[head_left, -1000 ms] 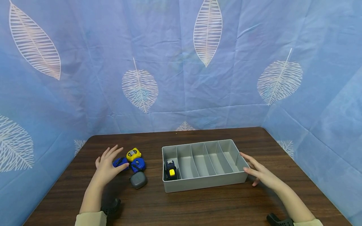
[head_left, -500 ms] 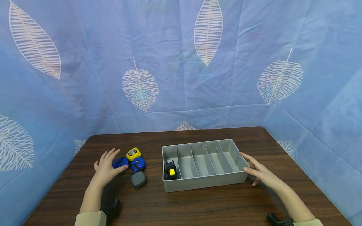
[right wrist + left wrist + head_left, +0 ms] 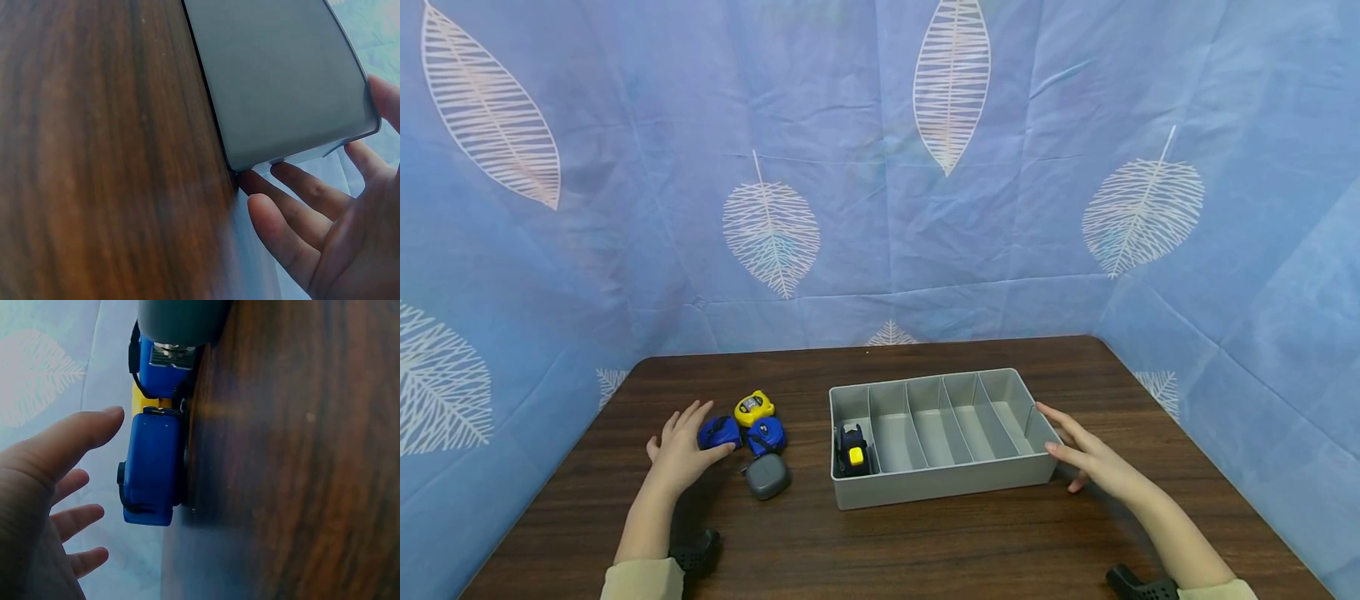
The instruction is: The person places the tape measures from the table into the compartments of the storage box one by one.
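My left hand [image 3: 677, 454] is beside a blue tape measure [image 3: 719, 432], thumb toward the near side and fingers spread beyond it. In the left wrist view, a gap shows between the thumb and this blue tape measure [image 3: 153, 465]. A second blue tape measure [image 3: 767, 437], a yellow one [image 3: 754, 408] and a grey rounded case [image 3: 767, 477] with a small tab lie close by. My right hand [image 3: 1101, 462] rests its fingers against the right end of a grey divided box [image 3: 947, 490]. In the right wrist view, fingertips touch the box's end wall and the thumb its rim.
The box's leftmost compartment holds a black tape measure [image 3: 853, 452] with a yellow button. Thin dividers split the box into several compartments. The dark wooden table [image 3: 925, 550] ends at a blue leaf-patterned cloth [image 3: 850, 233].
My left hand has lowered and shifted slightly left, its fingertips drawing down beside the blue tape measure. The right hand, box and other items stay where they were.
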Tool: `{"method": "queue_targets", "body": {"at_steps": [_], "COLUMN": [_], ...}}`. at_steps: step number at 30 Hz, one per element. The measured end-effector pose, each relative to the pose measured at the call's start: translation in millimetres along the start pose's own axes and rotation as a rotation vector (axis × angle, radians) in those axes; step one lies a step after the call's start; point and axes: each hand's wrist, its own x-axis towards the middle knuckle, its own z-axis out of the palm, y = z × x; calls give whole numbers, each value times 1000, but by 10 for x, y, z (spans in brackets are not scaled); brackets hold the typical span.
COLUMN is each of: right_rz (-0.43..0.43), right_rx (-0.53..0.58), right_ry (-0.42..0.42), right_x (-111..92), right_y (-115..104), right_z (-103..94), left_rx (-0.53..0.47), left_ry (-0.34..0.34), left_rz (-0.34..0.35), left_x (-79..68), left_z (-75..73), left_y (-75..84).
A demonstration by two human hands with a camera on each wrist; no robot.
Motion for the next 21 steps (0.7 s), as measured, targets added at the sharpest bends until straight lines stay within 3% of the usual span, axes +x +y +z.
{"method": "queue_targets", "body": {"at_steps": [7, 21], "right_rz": [-6, -9], "right_rx": [3, 4], "right_ry": [-5, -2], "right_x": [-6, -4], "right_y": [-2, 7], "right_z": [0, -1], "left_rx": [-22, -70], "left_ry": [-13, -102], "left_rz": [-17, -106], "left_x": [-7, 34], "left_z": [18, 60], "left_y": [-17, -44]}}
